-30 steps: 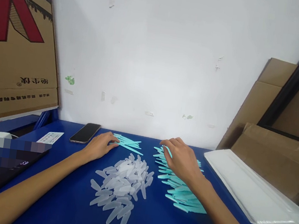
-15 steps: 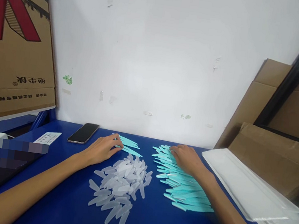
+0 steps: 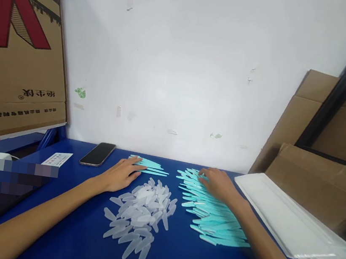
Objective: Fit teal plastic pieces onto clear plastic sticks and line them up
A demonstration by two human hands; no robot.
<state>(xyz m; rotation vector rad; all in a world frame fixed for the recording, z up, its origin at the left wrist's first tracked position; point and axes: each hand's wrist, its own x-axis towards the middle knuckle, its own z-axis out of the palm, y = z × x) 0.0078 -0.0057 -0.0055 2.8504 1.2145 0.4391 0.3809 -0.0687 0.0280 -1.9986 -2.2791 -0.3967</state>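
My left hand point(image 3: 122, 174) lies at the far middle of the table, fingers stretched out and spread over a small row of slim teal plastic sticks point(image 3: 155, 166). Its fingertips touch the nearer ends of the sticks. Over the far end of a larger heap of the same teal sticks point(image 3: 212, 219) is my right hand point(image 3: 216, 184), fingers bent and slightly apart, tips on the heap. Its thumb is hidden, and I see nothing held. Between the two arms lies a loose pile of translucent, frosted plastic covers point(image 3: 146, 211), tapered and flat.
A phone point(image 3: 98, 154) and a printed card point(image 3: 57, 159) lie on the blue table point(image 3: 82, 236) at left. White plastic sleeves point(image 3: 279, 215) are stacked at right beside folded cardboard point(image 3: 322, 183). A big carton point(image 3: 17, 75) stands at left, and a white wall point(image 3: 181, 62) closes the back.
My left fingers have gone from pinching at a teal stick to lying spread on the row, where the nearest stick now lines up with the others. My right hand has barely shifted.
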